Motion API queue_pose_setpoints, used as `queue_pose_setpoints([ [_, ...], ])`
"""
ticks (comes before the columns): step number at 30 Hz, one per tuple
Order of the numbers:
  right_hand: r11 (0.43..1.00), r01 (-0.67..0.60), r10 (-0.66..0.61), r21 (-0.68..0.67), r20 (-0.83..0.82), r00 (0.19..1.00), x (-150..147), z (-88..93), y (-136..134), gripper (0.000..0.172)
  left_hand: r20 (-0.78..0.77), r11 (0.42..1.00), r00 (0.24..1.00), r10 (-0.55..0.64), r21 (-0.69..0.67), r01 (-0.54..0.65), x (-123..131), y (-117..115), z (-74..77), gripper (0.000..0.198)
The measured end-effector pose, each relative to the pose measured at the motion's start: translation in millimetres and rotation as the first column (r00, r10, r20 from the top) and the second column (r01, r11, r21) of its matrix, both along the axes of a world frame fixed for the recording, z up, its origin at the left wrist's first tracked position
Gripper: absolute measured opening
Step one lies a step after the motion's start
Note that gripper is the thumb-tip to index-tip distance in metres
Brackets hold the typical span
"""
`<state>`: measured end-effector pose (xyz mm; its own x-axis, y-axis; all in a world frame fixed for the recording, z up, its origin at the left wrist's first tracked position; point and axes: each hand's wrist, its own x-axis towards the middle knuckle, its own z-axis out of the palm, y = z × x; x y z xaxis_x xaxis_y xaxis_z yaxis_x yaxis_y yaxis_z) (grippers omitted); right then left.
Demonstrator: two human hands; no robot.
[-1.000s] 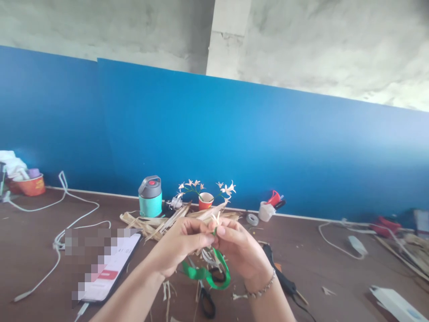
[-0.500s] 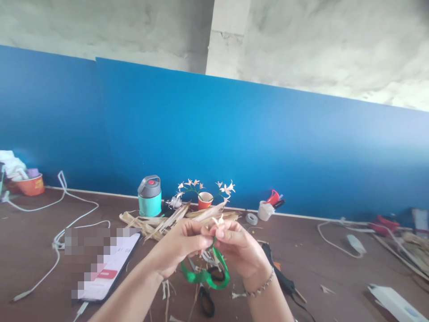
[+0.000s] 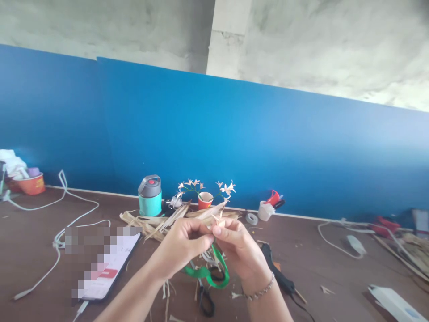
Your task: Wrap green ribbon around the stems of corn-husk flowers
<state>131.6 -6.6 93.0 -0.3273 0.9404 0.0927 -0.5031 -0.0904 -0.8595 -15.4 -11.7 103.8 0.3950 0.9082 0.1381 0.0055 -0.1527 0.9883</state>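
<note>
Between the fingertips of both hands is a small cream husk flower [image 3: 219, 221], its petals pointing up. My right hand [image 3: 236, 239] pinches the flower between thumb and fingers. My left hand [image 3: 191, 241] is closed at the flower's base, its thumb near the top of a green tape strip [image 3: 221, 268]. That strip hangs down in a loop below the hands. Under it, black-handled scissors [image 3: 207, 302] lie on the table, partly covered by the strip. Behind the hands, a paper cup [image 3: 205, 203] holds green stems with several finished cream flowers [image 3: 228, 188].
Dried husks [image 3: 167, 226] lie behind my hands, near a turquoise flask [image 3: 149, 201]. A phone [image 3: 110, 273] is at left with white cables. To the right are a tape roll [image 3: 251, 218], a white cup [image 3: 265, 210] of tools and a black glue gun-like tool [image 3: 279, 275].
Both hands stay together around the flower, with the fingers shifting slightly. The left part of the green loop has moved a little to the right and is less visible.
</note>
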Motion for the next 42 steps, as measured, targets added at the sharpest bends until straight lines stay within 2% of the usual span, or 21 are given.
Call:
queue_pose_setpoints([
  [4, 0.999, -0.031, 0.031, 0.039, 0.019, 0.999, 0.6, 1.5, -1.3, 0.022, -0.044, 1.0, 0.999, 0.004, 0.006, -0.004, -1.0, -4.0, 1.7, 0.014],
  [14, 0.994, -0.083, 0.078, 0.073, 0.075, 0.994, 2.6, 1.9, -1.2, 0.027, -0.032, 0.998, 0.998, -0.056, -0.019, 0.056, -3.6, -5.6, 4.0, 0.011],
  [25, 0.979, -0.136, 0.115, 0.15, 0.143, 0.983, 2.3, 7.9, -4.3, 0.03, 0.008, 0.991, 0.992, -0.128, -0.028, 0.128, -4.3, -3.4, 1.9, 0.019],
  [30, 0.978, -0.142, 0.124, 0.155, 0.121, 0.985, 1.4, 7.9, -4.7, 0.029, 0.02, 0.985, 0.987, -0.16, -0.061, 0.161, -4.4, -3.5, 5.1, 0.013],
  [35, 0.975, -0.138, 0.118, 0.172, 0.124, 0.985, 0.9, 9.0, -7.0, 0.031, 0.053, 0.978, 0.981, -0.185, -0.084, 0.189, -5.0, -4.0, 6.6, 0.015],
  [38, 0.975, -0.135, 0.114, 0.178, 0.123, 0.986, 0.1, 10.8, -8.0, 0.032, 0.09, 0.977, 0.98, -0.176, -0.103, 0.185, -3.7, -3.6, 5.9, 0.013],
  [42, 0.98, -0.099, 0.077, 0.175, 0.131, 0.988, -0.3, 11.5, -8.2, 0.03, 0.087, 0.986, 0.99, -0.114, -0.114, 0.124, -1.7, -3.8, 5.0, 0.011],
])
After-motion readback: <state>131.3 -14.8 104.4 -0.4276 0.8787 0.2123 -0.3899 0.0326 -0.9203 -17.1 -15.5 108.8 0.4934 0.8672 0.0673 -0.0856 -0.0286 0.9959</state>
